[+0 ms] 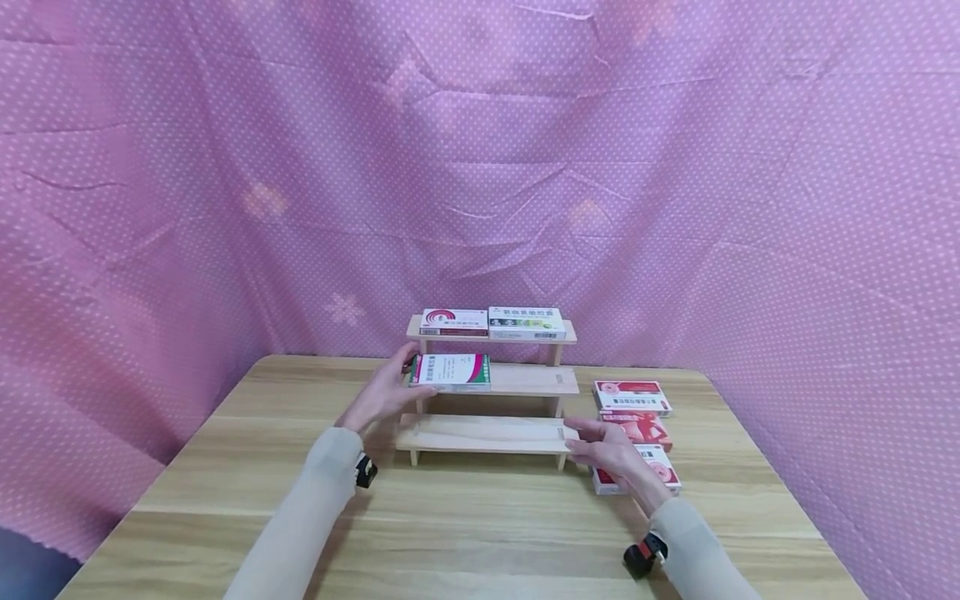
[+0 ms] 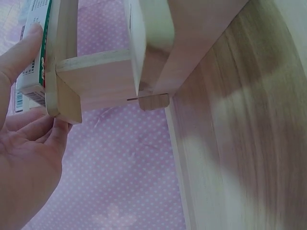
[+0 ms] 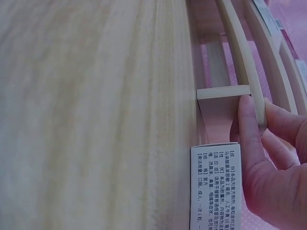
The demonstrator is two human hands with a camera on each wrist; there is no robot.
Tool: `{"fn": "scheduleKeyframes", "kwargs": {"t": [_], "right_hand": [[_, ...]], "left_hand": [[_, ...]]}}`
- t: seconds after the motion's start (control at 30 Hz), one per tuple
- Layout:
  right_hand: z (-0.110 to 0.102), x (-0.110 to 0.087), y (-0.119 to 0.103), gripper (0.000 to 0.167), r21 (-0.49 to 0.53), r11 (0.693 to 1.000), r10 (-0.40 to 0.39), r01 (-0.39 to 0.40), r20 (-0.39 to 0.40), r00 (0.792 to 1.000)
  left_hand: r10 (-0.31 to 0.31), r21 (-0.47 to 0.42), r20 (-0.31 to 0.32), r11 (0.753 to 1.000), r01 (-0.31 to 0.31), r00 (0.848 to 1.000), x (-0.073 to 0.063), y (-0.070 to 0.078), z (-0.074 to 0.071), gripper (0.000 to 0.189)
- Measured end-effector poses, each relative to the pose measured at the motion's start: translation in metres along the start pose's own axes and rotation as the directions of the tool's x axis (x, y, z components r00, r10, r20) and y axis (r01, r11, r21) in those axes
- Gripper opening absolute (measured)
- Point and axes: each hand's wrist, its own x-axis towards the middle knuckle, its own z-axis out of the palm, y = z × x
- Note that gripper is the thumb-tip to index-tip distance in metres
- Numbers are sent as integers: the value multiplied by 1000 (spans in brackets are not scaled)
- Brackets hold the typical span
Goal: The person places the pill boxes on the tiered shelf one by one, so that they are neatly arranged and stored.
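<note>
A three-tier wooden shelf (image 1: 480,433) stands on the table. On its middle tier, at the left, lies a green-and-white medicine box (image 1: 452,369). My left hand (image 1: 386,387) is at that box's left end; the left wrist view shows the thumb on the box (image 2: 36,72) and the other fingers around the plank's end. With my right hand (image 1: 611,450) I pinch the right end of the lowest tier, thumb and fingers on either side of the plank (image 3: 244,62) in the right wrist view. The palm partly hides a red-and-white medicine box (image 1: 658,468).
On the top tier lie a red-and-white box (image 1: 453,322) and a white-and-green box (image 1: 527,323). Right of the shelf, another red-and-white box (image 1: 632,397) and a red box (image 1: 637,427) lie in a column on the table (image 1: 480,533). A pink dotted cloth (image 1: 480,167) hangs behind.
</note>
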Motion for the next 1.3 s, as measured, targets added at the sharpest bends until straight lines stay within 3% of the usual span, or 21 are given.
{"fn": "scheduleKeyframes", "kwargs": {"t": [0.27, 0.7, 0.93, 1.3], "right_hand": [[1, 0, -3, 48, 1, 1000, 0, 0, -22, 1000], [2, -3, -3, 50, 20, 1000, 19, -18, -27, 999], [3, -3, -1, 50, 38, 999, 33, -32, -32, 999], [5, -6, -2, 52, 54, 998, 23, -22, -18, 1000]], "left_hand": [[46, 41, 1, 998, -46, 999, 1, -2, -3, 97], [11, 50, -13, 999, -10, 1000, -2, -1, -2, 99], [-23, 8, -5, 1000, 23, 1000, -3, -3, -1, 100], [-24, 3, -8, 1000, 24, 1000, -2, -4, -3, 104]]}}
